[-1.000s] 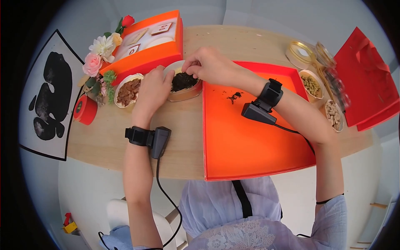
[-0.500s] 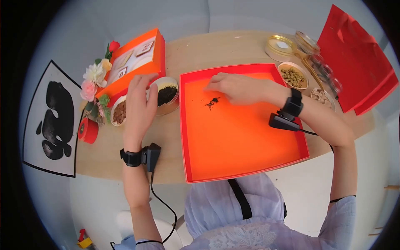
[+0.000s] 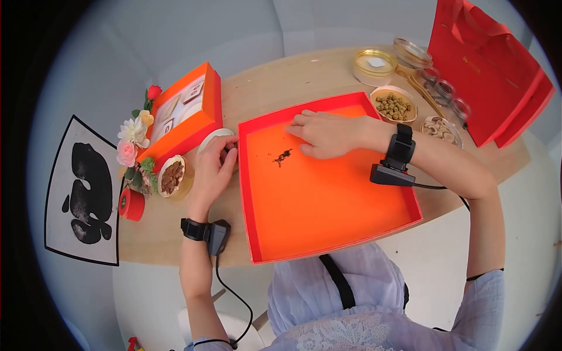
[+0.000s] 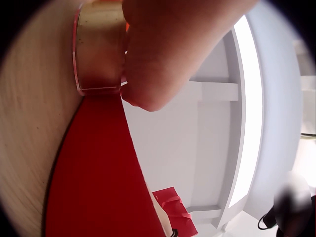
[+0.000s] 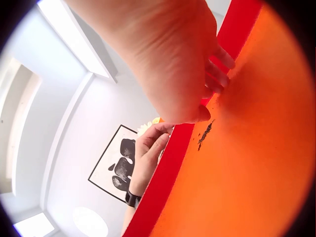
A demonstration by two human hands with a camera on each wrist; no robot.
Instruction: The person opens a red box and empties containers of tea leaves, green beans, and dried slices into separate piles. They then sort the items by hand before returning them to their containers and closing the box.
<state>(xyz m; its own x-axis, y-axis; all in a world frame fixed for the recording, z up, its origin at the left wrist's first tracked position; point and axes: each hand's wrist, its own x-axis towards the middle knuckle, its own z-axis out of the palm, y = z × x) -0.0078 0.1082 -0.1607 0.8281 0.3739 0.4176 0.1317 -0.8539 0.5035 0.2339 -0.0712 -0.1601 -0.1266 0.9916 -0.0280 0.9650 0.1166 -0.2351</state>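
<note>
My left hand (image 3: 213,172) lies over a round clear-sided tub (image 4: 101,49), gripping it near the rim. Dark shredded leaves inside the tub are mostly covered by this hand. Over the left part of a shallow orange tray with red walls (image 3: 328,222) is my right hand (image 3: 331,134), its fingers loosely bent and nothing held in them. A small scatter of dark leaf shreds (image 3: 283,157) lies on the tray floor just left of that hand. In the right wrist view the right thumb tip comes close to these shreds (image 5: 205,134).
Left of the tub stand a bowl of brown flakes (image 3: 172,177), an orange box (image 3: 190,126), artificial flowers (image 3: 134,131) and a small red tin (image 3: 132,205). Beyond the tray sit a bowl of green buds (image 3: 393,106), pale slices (image 3: 439,130), jars and a red bag (image 3: 489,70).
My right hand has left the tub of dark leaves and moved over the tray. The left hand lifted slightly away, then came down over the tub. The head view has shifted.
</note>
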